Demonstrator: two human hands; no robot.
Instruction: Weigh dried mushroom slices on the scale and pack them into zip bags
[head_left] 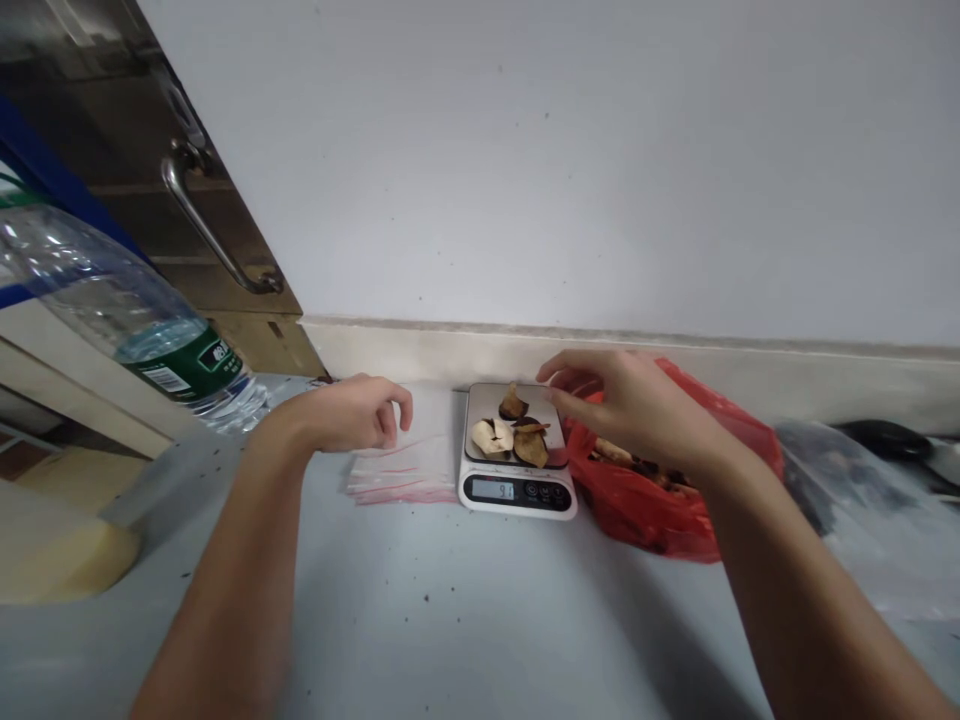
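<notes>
A white kitchen scale [517, 492] with a lit display stands by the wall, and several dried, curled brown and cream pieces [531, 446] lie on its metal plate. My right hand [611, 400] hovers at the plate's right edge, fingers apart and nothing visible in them. Below that hand is an open red plastic bag [660, 520] with more dried pieces [615, 452] inside. My left hand [360, 412] is over a stack of clear zip bags [405, 470] with red seal lines, left of the scale. Its fingers are loosely bent and hold nothing.
A large water bottle [187, 355], partly filled, stands at the left, near a metal door handle [217, 230]. A pale yellow-bottomed container [82, 560] is at the lower left. On the right lie a clear plastic bag [885, 530] and a black object [885, 438]. The wall [555, 200] closes off the back.
</notes>
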